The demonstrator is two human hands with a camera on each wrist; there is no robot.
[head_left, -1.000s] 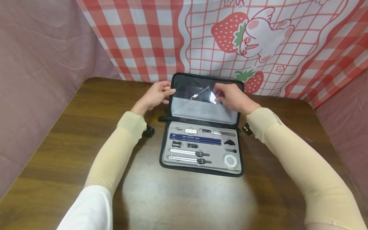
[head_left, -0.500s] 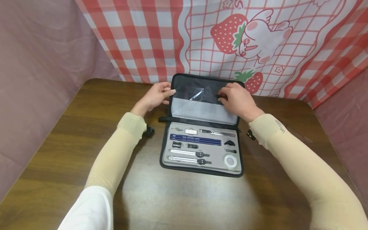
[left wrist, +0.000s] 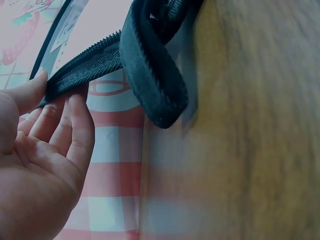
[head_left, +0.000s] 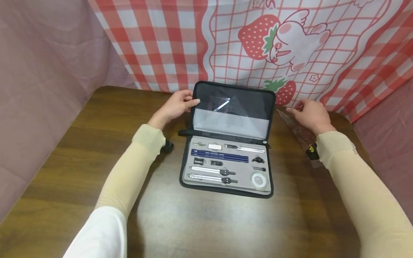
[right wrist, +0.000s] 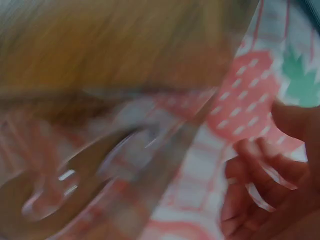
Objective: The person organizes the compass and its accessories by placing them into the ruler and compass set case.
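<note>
Blue pencils (head_left: pixel 219 156) in the case (head_left: pixel 206 125) show only in head view.

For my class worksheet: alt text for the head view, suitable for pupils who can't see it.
A left hand grips the lid of an open black zip case holding blue pencils and two compasses on a wooden table. A right hand is beside a clear plastic drawing template.
</note>
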